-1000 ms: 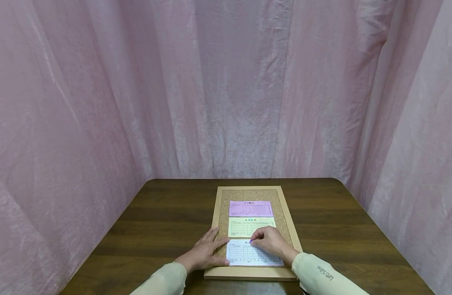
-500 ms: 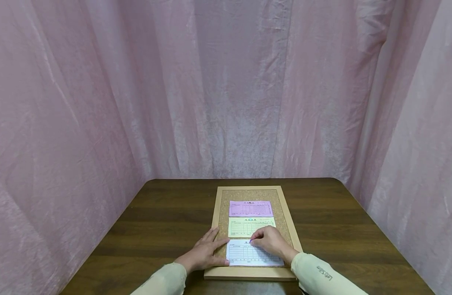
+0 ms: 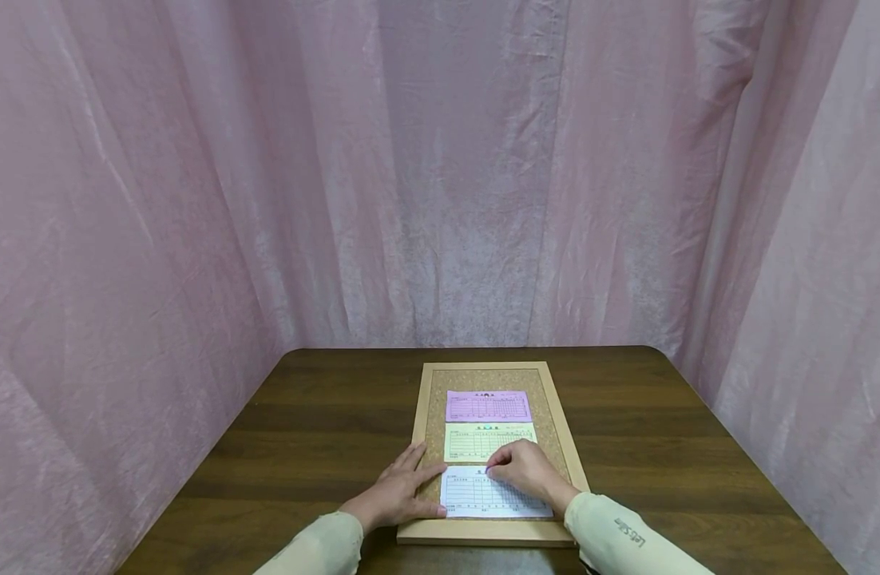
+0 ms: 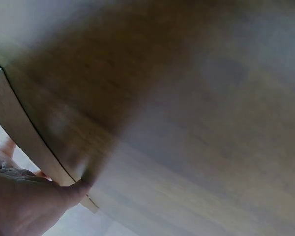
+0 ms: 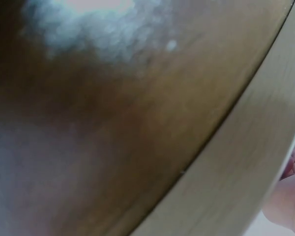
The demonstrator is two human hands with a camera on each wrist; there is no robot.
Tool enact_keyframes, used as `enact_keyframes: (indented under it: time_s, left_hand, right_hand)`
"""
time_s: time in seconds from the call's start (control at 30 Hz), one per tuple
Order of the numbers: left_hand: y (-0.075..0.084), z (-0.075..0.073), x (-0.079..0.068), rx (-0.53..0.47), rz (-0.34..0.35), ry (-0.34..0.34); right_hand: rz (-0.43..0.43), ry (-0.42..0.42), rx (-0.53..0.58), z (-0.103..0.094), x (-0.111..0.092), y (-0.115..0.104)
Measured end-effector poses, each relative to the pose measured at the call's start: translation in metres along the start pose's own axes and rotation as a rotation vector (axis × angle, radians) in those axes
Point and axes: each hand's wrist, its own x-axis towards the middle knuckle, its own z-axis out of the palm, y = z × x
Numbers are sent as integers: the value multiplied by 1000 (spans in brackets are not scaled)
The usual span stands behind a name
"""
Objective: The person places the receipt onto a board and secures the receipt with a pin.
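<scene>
A wood-framed cork board (image 3: 438, 379) lies flat on the table with three printed slips in a column. The purple slip (image 3: 483, 410) is farthest, the pale green slip (image 3: 461, 444) is in the middle, and the white slip (image 3: 476, 499) is nearest. My left hand (image 3: 397, 491) rests spread on the board's left side, its thumb and a fingertip at the white slip's left edge. With thumb and forefinger, my right hand (image 3: 526, 471) pinches a small purple push pin at the white slip's top middle; the fingers mostly hide it. Both wrist views show mainly blurred table and board frame.
Small pins stand at the top middle of the other two slips: a dark pin (image 3: 486, 394) and a light blue pin (image 3: 488, 426). The dark wooden table (image 3: 325, 423) extends around the board. Pink curtains (image 3: 440, 200) hang behind and at both sides.
Both hands stay almost in place. Less of the purple pin shows between the right fingers than a second ago. The right sleeve has shifted very slightly left.
</scene>
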Motion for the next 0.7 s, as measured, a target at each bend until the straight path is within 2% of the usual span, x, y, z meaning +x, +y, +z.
enact_keyframes:
  time_s: [0.4,0.7]
  left_hand:
    - [2,-1,0,16,0,5]
    - [3,-2,-1,13,-7,0]
  right_hand:
    - [-31,21,-27,-2,-1,-1]
    - [-13,16,-1,-1,-1,4]
